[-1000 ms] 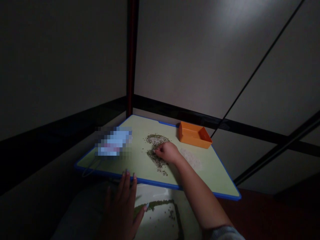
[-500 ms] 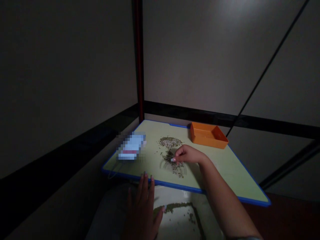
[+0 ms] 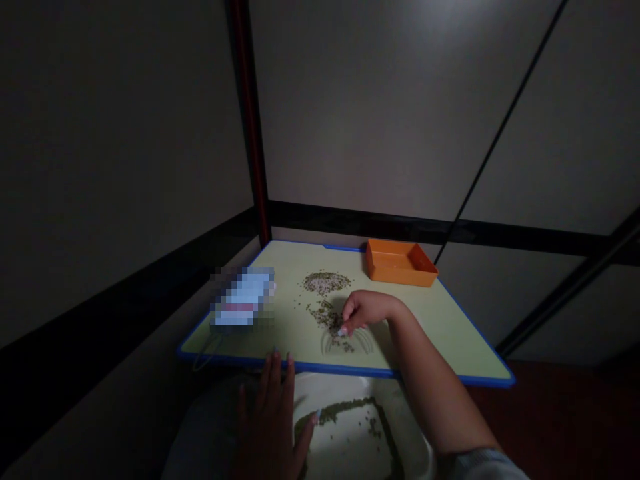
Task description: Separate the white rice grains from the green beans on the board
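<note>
Small grains or beans, some greenish and some pale, lie on a pale yellow board with a blue rim (image 3: 450, 333). They form a rounder pile (image 3: 326, 283) farther back and a looser scatter (image 3: 323, 313) nearer me. My right hand (image 3: 367, 310) is at the right side of the scatter, its fingers curled and pinched low over the grains. Whatever sits between those fingertips is too small to make out. My left hand (image 3: 273, 407) rests at the board's front edge with fingers stretched out. Under it, a white tray (image 3: 424, 440) holds more greenish grains in a line along its inside edges.
An orange open box (image 3: 403, 270) stands at the board's back right corner. On the left lies a blurred-out phone-like device (image 3: 245, 300) with a thin cord loop. Walls (image 3: 400, 120) close in behind and to the left.
The view has swung a little to the right. My right hand has come slightly nearer over the scatter, and more grains show to its left. My left hand keeps its place at the board's edge.
</note>
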### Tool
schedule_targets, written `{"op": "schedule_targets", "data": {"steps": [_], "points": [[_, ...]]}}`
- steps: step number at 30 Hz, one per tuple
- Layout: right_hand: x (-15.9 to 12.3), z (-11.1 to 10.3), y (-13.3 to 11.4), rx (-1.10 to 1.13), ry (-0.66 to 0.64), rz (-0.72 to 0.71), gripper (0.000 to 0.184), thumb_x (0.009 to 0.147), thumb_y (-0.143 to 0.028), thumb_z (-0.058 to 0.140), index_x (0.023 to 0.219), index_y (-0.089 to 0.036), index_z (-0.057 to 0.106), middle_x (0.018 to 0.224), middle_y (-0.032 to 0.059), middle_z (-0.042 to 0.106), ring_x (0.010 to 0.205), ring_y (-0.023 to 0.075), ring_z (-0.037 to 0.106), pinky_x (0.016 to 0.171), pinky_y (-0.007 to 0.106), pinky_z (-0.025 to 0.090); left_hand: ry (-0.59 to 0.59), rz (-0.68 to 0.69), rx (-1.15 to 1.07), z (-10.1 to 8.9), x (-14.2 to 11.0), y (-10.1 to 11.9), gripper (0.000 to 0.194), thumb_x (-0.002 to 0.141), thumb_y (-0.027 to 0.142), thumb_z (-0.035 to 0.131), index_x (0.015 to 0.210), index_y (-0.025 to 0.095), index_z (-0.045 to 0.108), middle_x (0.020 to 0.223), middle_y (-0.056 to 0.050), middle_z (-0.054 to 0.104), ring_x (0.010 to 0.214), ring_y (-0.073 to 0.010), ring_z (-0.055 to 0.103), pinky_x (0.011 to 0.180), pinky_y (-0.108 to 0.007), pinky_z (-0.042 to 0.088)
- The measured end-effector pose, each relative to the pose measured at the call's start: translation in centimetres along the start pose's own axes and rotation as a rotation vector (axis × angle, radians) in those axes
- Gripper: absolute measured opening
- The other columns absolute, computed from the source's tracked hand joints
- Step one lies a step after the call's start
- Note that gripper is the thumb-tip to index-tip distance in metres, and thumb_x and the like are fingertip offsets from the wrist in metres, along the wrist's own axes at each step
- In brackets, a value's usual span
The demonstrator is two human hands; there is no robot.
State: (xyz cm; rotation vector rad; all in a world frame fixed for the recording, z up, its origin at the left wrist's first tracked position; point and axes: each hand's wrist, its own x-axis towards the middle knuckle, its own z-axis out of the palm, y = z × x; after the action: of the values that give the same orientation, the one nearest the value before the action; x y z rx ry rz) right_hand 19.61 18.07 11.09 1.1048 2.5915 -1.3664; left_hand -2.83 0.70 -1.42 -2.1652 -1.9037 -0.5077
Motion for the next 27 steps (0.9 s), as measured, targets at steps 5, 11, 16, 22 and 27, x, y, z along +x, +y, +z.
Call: {"op": "schedule_targets", "data": {"steps": [5, 11, 16, 22, 27], "points": [[-0.1, 0.0, -0.7, -0.010, -0.045, 0.096, 0.030, 0.068, -0.041, 0.072, 0.069, -0.011, 0.070, 0.040, -0.0090, 0.046, 0.041, 0.0035, 0.037, 0.049, 0.019, 0.029, -0.010, 0.007, -0.019, 0.1, 0.2, -0.1, 0.070, 0.083, 0.046, 0.038, 0.144, 0.019, 0.017, 0.155, -0.016, 0.025, 0.143, -0.0306, 0.025, 0.106, -0.061, 0.032], [0.2, 0.0, -1.0, -0.036, -0.073, 0.152, 0.021, 0.072, -0.032, 0.069, 0.067, -0.012, 0.067, 0.040, -0.0088, 0.048, 0.038, 0.0036, 0.040, 0.047, 0.019, 0.032, 0.039, 0.037, -0.025, 0.4, 0.3, -0.2, 0.070, 0.082, 0.047, 0.036, 0.143, 0.016, 0.022, 0.155, -0.017, 0.025, 0.143, -0.0306, 0.024, 0.106, -0.061, 0.032], [0.4, 0.1, -0.9, -0.091, -0.013, 0.170, 0.020, 0.072, -0.030, 0.069, 0.064, -0.012, 0.064, 0.040, -0.0088, 0.047, 0.037, 0.0040, 0.040, 0.047, 0.019, 0.034, 0.059, 0.048, -0.031, 0.2, 0.3, -0.2, 0.069, 0.082, 0.048, 0.035, 0.142, 0.014, 0.026, 0.154, -0.018, 0.026, 0.143, -0.0319, 0.025, 0.106, -0.061, 0.031], [0.2, -0.4, -0.7, -0.130, 0.063, 0.236, 0.022, 0.074, -0.031, 0.068, 0.062, -0.013, 0.062, 0.043, -0.0077, 0.049, 0.041, 0.0050, 0.041, 0.049, 0.020, 0.034, 0.081, 0.069, -0.033, 0.1, 0.4, -0.2, 0.071, 0.082, 0.047, 0.033, 0.144, 0.015, 0.019, 0.154, -0.019, 0.027, 0.142, -0.0327, 0.026, 0.104, -0.063, 0.032], [-0.2, -1.2, 0.0, -0.217, 0.160, 0.218, 0.020, 0.072, -0.029, 0.070, 0.065, -0.011, 0.067, 0.046, -0.0064, 0.050, 0.047, 0.0059, 0.042, 0.051, 0.020, 0.030, 0.081, 0.081, -0.047, 0.3, 0.3, -0.4, 0.072, 0.083, 0.048, 0.033, 0.145, 0.016, 0.015, 0.155, -0.019, 0.023, 0.144, -0.0319, 0.021, 0.106, -0.064, 0.029]]}}
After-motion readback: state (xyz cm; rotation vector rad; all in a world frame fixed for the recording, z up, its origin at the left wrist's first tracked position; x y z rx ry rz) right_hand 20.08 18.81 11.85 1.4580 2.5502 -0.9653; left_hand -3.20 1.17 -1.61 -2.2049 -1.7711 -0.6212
